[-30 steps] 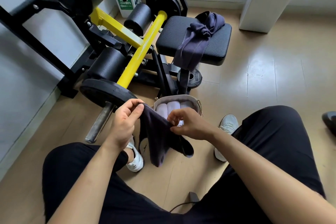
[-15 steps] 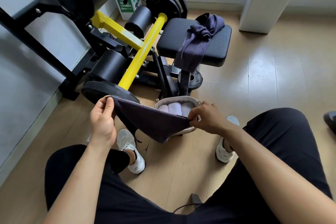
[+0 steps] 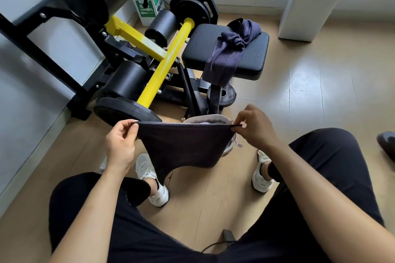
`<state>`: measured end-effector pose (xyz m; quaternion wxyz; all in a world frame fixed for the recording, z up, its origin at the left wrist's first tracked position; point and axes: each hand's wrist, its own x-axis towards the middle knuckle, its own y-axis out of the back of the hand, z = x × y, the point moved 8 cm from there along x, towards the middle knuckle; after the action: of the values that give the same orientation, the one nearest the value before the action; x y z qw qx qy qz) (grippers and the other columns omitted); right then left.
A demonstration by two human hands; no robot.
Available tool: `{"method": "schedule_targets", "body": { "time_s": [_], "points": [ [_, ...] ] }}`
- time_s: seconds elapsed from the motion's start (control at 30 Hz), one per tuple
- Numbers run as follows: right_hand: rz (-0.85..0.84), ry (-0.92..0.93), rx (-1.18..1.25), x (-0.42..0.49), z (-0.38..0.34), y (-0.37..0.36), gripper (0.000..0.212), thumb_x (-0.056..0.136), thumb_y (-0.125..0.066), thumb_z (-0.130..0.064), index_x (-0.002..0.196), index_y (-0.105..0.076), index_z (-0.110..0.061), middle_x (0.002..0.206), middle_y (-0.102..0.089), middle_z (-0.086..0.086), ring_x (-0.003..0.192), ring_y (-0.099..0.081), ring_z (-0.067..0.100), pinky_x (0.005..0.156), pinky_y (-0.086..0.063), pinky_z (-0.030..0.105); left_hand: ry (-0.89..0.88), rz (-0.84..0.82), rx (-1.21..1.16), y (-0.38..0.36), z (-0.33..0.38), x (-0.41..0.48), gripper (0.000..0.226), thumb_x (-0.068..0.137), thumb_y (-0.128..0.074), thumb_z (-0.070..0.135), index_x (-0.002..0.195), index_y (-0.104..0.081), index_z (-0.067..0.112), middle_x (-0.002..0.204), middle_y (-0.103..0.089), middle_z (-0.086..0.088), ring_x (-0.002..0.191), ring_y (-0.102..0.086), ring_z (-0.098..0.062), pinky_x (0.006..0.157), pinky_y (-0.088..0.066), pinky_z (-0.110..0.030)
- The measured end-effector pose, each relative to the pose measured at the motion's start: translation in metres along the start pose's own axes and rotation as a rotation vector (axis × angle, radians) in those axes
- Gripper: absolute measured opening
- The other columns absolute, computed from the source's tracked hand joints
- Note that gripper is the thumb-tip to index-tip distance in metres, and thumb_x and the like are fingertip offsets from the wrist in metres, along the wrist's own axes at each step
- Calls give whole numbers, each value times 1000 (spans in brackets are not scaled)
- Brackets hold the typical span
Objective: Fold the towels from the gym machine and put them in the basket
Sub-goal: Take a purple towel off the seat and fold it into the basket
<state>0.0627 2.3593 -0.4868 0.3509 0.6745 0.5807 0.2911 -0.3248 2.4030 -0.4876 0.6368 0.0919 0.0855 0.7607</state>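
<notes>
While the dark towel (image 3: 183,145) hangs stretched between the hands, the step in hand looks like squaring it up for a fold. The left hand (image 3: 120,143) pinches one top corner between thumb and curled fingers, and the right hand (image 3: 255,127) pinches the other corner the same way. The towel is in the air in front of the person's knees, partly covering the light fabric basket (image 3: 208,118) that stands on the floor (image 3: 320,102).

Its top edge runs taut and nearly level from left to right, and that edge is its long axis as held. The cloth falls from it toward the floor and hangs lower on the left, where a tail reaches down by the shoe, so the lower edge is uneven.

To fold well, I judge the hands should hold that edge tight, let the bottom settle flat, then bring corner to corner so the edges meet before halving again to fit the basket.

A second towel (image 3: 229,55) lies bunched on the seat pad (image 3: 254,55) of the gym machine (image 3: 162,70), draping over its front edge.
</notes>
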Motion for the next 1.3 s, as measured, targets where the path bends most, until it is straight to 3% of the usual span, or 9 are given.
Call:
{"method": "schedule_targets", "body": {
  "time_s": [0.2, 0.3, 0.4, 0.53, 0.63, 0.77, 0.87, 1.07, 1.3],
  "points": [
    [329, 166, 263, -10, -20, 33, 22, 74, -78, 3, 77, -63, -13, 74, -67, -3, 68, -62, 19, 64, -52, 32, -106, 105, -103, 0, 23, -7, 24, 103, -54, 10, 97, -64, 31, 102, -71, -3, 96, -68, -15, 86, -58, -26],
    [33, 16, 133, -1, -3, 14, 26, 72, -81, -2, 74, -63, -20, 68, -63, -6, 67, -59, 19, 65, -48, 31, 23, -14, 34, -11, 5, -7, 19, 102, -55, 6, 97, -63, 23, 92, -69, -2, 86, -65, -13, 77, -54, -15],
    [-171, -118, 99, -2, 16, 1, 17, 74, -84, -10, 86, -74, -15, 69, -69, 3, 67, -61, 20, 66, -47, 31, 125, -42, 106, -13, -13, -9, 9, 102, -56, 9, 104, -64, 14, 87, -68, 0, 82, -64, -12, 75, -51, -19],
    [-70, -204, 396, -1, 22, 12, 5, 81, -81, -13, 81, -77, -9, 65, -59, 4, 62, -49, 13, 60, -41, 28, 165, -8, 73, -11, -19, -5, 10, 101, -58, 13, 108, -65, 14, 95, -71, -7, 88, -67, -18, 84, -55, -34],
    [-54, -263, 630, -1, 23, 11, 20, 86, -78, -15, 70, -67, -8, 69, -58, 4, 67, -51, 14, 63, -45, 25, 236, 13, -8, -12, -20, -7, 9, 102, -57, 12, 100, -64, 18, 94, -70, -6, 87, -67, -22, 77, -56, -35],
    [42, -343, 855, -3, 20, 8, 16, 89, -75, -13, 74, -68, -10, 74, -66, 7, 72, -61, 17, 77, -55, 38, 316, 50, -84, -16, -19, -11, 10, 100, -60, 14, 93, -65, 17, 93, -68, -7, 83, -65, -22, 71, -56, -34],
    [124, -379, 882, -8, 18, 2, 21, 89, -74, -12, 69, -67, -15, 70, -66, 6, 66, -60, 17, 70, -56, 38, 357, 51, -136, -24, -14, -17, 8, 100, -60, 13, 93, -65, 15, 89, -67, -7, 81, -64, -20, 71, -57, -35],
    [163, -336, 854, -14, 3, -6, 14, 86, -76, -19, 76, -74, -9, 75, -71, 15, 69, -64, 16, 75, -60, 47, 375, -10, -216, -47, 9, -34, 8, 99, -61, 10, 91, -65, 12, 87, -69, -10, 77, -66, -21, 70, -57, -33],
    [90, -156, 801, -29, -42, -12, 22, 87, -73, -12, 72, -77, -28, 67, -71, -11, 65, -63, 6, 71, -56, 35, 314, -167, -221, -81, 28, -58, 7, 94, -67, 6, 93, -72, 11, 83, -76, -7, 75, -73, -17, 70, -60, -28]
  ]
}}
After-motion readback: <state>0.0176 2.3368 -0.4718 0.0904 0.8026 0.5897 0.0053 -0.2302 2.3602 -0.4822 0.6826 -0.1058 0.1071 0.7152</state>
